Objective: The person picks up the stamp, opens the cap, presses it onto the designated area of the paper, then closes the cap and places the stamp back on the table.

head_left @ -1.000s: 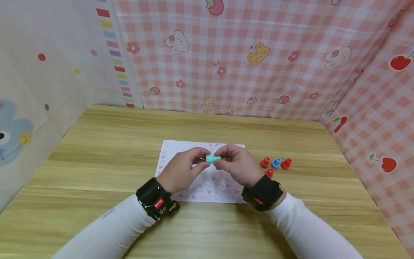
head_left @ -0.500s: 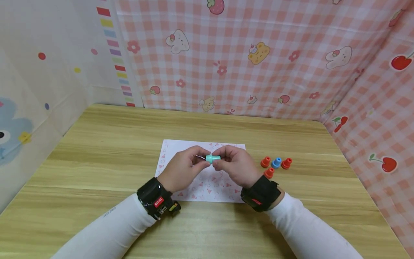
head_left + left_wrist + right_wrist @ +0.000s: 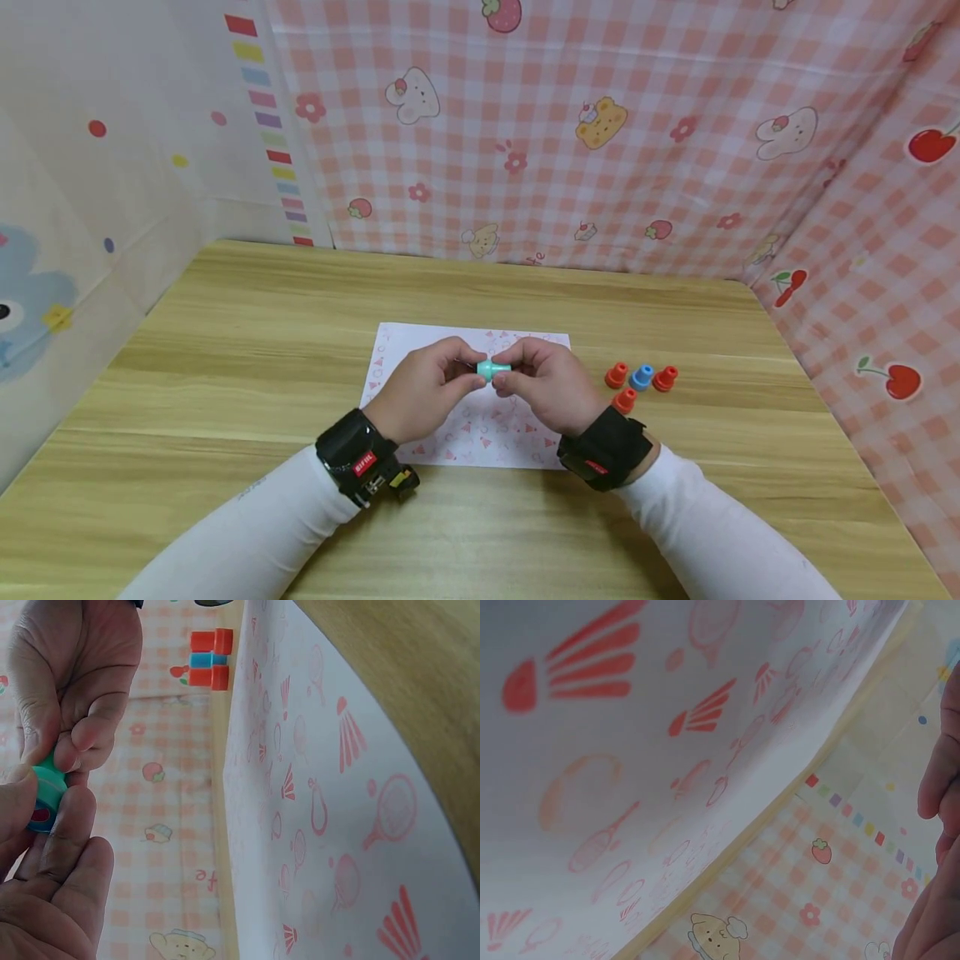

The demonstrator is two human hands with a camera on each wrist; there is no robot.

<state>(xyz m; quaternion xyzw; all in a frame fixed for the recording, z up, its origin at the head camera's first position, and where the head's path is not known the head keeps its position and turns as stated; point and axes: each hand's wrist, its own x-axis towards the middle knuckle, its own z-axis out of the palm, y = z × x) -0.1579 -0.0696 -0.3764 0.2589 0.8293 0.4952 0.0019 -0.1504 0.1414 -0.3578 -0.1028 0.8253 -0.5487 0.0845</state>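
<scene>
Between both hands, over the paper, is a small green toy stamp (image 3: 493, 369), lying sideways. My left hand (image 3: 423, 396) pinches its wide end between thumb and fingers. At the narrow handle end, my right hand (image 3: 558, 390) pinches it with thumb and curled fingers. The left wrist view shows the green stamp (image 3: 49, 787) closer, with a red patch at its wide end. Beneath the hands lies a white sheet of paper (image 3: 480, 433) covered in red prints of rackets and shuttlecocks. Only part of the fingers (image 3: 937, 787) shows in the right wrist view; the stamp is out of sight there.
Right of the paper stand several more stamps: a blue one (image 3: 642, 377) between two red ones, and a red one (image 3: 625, 402) nearer. All rest on a wooden table (image 3: 225, 350). A pink checked cloth (image 3: 517, 192) hangs behind the table's far edge.
Both hands keep nearly the same place and hold on the green stamp. Only slight shifts of the fingers and wrists show.
</scene>
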